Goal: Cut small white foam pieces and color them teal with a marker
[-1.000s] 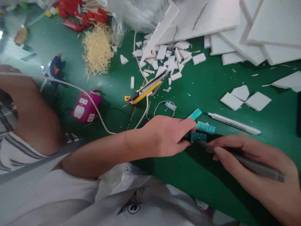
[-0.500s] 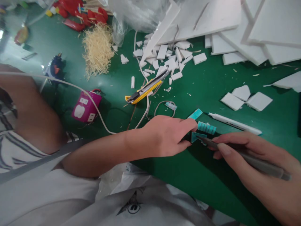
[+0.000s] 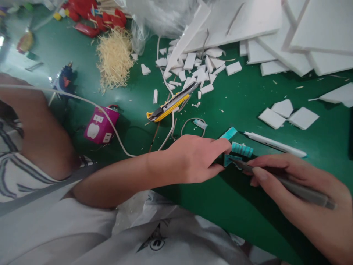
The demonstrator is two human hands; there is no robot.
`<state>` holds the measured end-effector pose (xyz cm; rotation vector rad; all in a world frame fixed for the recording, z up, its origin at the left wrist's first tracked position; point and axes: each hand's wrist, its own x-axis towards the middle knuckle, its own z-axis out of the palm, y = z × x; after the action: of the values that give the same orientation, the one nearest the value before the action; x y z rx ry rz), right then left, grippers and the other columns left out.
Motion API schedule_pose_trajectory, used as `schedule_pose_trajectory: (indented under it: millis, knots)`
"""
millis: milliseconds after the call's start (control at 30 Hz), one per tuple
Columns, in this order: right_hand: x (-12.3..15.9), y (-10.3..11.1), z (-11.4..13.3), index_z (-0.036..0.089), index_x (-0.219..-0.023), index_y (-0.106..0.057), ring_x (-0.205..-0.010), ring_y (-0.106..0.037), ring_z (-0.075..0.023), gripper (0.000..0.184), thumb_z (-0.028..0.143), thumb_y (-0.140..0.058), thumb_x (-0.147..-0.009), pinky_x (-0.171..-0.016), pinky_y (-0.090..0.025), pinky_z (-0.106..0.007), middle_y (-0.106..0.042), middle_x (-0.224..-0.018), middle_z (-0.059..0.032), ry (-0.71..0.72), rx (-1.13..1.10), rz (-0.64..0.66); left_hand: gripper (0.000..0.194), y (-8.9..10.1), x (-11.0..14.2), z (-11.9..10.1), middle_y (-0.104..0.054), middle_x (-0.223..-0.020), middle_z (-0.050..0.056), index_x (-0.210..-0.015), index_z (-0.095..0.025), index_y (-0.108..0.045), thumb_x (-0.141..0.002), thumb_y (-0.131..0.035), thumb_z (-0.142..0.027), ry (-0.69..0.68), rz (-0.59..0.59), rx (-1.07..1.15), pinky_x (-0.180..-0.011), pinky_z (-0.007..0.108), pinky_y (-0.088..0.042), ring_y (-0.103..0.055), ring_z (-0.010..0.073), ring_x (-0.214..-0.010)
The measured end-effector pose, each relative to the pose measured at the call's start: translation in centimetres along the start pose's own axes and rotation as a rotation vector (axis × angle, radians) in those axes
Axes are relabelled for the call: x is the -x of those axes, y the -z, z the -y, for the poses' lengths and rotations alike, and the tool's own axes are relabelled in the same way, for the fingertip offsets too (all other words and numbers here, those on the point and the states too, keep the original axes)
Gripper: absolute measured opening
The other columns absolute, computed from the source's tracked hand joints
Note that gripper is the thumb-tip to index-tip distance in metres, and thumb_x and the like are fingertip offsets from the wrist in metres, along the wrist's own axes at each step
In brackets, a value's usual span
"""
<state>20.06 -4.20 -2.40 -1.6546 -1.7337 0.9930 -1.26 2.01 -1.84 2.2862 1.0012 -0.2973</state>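
My left hand (image 3: 194, 158) rests on the green mat, its thumb and forefinger pinched on a small teal foam piece (image 3: 229, 160). My right hand (image 3: 298, 191) grips a grey craft knife (image 3: 292, 186) like a pen, its tip lying on that teal piece. Two more teal pieces lie just beyond: a ribbed one (image 3: 242, 148) and a flat strip (image 3: 228, 133). A white pen-like tool (image 3: 275, 144) lies past my right fingers.
A yellow utility knife (image 3: 171, 103) lies mid-table by white cables. White foam scraps (image 3: 197, 68) and large white foam boards (image 3: 275, 29) fill the far right. A magenta power strip (image 3: 100, 125), a straw-like pile (image 3: 114, 57) and red pieces (image 3: 93, 16) sit left.
My right hand and the knife have shifted slightly toward the teal piece, the tip now on it. The left hand has stayed put.
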Motion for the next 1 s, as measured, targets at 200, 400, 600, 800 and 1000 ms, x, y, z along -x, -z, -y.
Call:
schedule_pose_trajectory:
  millis: [200,400,600,800,1000]
  knots:
    - [0.3,-0.1,0.0,0.036,-0.080,-0.069,-0.054,-0.067,-0.0158,0.012,0.040,-0.061,-0.086,-0.049,-0.055,-0.026,-0.071,-0.066,0.0050,-0.040,0.048,-0.018,0.030,0.0,-0.1,-0.1,-0.072,-0.086,-0.003,-0.123,-0.025,-0.052,-0.096,-0.054,-0.039,0.005,0.022,-0.014,-0.057,0.026,-0.035,-0.068,0.0174,-0.076]
    - [1.5,-0.8,-0.5,0.036,-0.092,-0.076,-0.074,-0.073,-0.0264,0.025,0.054,-0.062,-0.080,-0.053,-0.057,-0.033,-0.072,-0.072,-0.0024,0.035,0.182,-0.072,0.028,-0.2,-0.2,-0.2,-0.072,-0.083,-0.003,-0.121,-0.024,-0.054,-0.096,-0.052,-0.036,0.007,0.005,-0.023,-0.056,0.027,-0.035,-0.068,0.0179,-0.075]
    - [1.9,-1.0,-0.9,0.035,-0.092,-0.075,-0.074,-0.073,-0.0260,0.028,0.056,-0.061,-0.080,-0.052,-0.056,-0.032,-0.071,-0.071,-0.0023,0.041,0.167,-0.101,0.028,-0.5,-0.2,-0.2,-0.071,-0.081,-0.003,-0.120,-0.024,-0.054,-0.095,-0.053,-0.038,0.011,-0.023,-0.030,-0.056,0.026,-0.036,-0.068,0.0182,-0.074]
    - [0.5,-0.3,-0.4,0.035,-0.085,-0.071,-0.055,-0.067,-0.0150,0.010,0.041,-0.063,-0.086,-0.048,-0.052,-0.025,-0.071,-0.067,0.0056,0.003,0.061,-0.052,0.028,-0.5,-0.3,-0.1,-0.071,-0.081,-0.003,-0.121,-0.025,-0.054,-0.095,-0.053,-0.037,0.014,-0.017,-0.032,-0.056,0.027,-0.037,-0.068,0.0183,-0.072]
    - [0.3,0.0,-0.1,0.032,-0.079,-0.068,-0.048,-0.064,-0.0114,0.010,0.038,-0.063,-0.086,-0.045,-0.050,-0.021,-0.072,-0.065,0.0084,0.011,0.027,-0.027,0.028,-0.6,-0.3,0.0,-0.069,-0.077,-0.004,-0.119,-0.024,-0.054,-0.095,-0.054,-0.037,0.012,-0.022,-0.035,-0.054,0.026,-0.034,-0.067,0.0172,-0.070]
